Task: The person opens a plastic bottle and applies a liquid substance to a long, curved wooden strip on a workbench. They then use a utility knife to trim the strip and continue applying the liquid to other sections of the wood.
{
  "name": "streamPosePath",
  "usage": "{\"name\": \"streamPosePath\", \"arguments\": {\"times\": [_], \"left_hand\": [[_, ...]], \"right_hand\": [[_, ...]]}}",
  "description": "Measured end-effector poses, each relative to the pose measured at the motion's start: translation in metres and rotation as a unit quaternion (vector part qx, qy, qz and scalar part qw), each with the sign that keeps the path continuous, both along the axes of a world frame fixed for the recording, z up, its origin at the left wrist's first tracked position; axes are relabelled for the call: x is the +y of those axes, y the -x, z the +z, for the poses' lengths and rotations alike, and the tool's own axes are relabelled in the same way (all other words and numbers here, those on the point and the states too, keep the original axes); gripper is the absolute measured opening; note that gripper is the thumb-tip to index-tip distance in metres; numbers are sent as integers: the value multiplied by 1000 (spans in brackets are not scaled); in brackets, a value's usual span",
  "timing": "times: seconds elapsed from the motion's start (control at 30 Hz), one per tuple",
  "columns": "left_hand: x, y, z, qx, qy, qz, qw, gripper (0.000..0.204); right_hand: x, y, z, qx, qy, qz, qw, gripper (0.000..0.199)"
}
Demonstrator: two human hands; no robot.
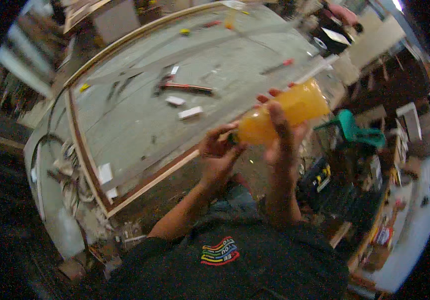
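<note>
A bottle (302,102) filled with something orange-yellow is tilted nearly on its side, its base up to the right. My right hand (286,135) is wrapped round its body, the thumb across the near side and the fingertips showing behind it. At the neck end, my left hand (217,152) has its fingers closed on the small dark cap (233,137). Whether the cap is loose cannot be made out. Both hands are in front of my body, over the near edge of a large wood-edged table (150,176).
A hammer (190,88) lies mid-table beside small white blocks (190,113). Beyond are a red-ended tool (287,62) and a yellow item (184,32). A green plastic chair (350,127) stands at right, near a black case (320,177). Cables (50,140) hang at left.
</note>
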State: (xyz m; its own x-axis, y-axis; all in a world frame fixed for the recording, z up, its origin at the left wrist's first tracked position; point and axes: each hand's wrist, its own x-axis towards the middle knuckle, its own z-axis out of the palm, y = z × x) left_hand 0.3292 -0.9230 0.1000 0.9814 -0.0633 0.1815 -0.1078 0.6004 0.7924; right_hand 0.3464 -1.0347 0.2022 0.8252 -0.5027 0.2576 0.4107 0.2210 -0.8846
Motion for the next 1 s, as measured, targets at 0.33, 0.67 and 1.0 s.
{"name": "streamPosePath", "arguments": {"times": [0.33, 0.67, 1.0], "left_hand": [[-131, -177, -144, -136, -505, 47, 851, 56], [-139, -216, -229, -81, -648, 2, 757, 37], [-133, -228, -200, -84, -654, -16, 752, 28]], "right_hand": [[-233, -96, -55, -238, -86, -45, 966, 65], [-495, -150, -43, -222, -151, -13, 963, 37], [-512, -125, -31, -128, -188, -163, 960, 41]]}}
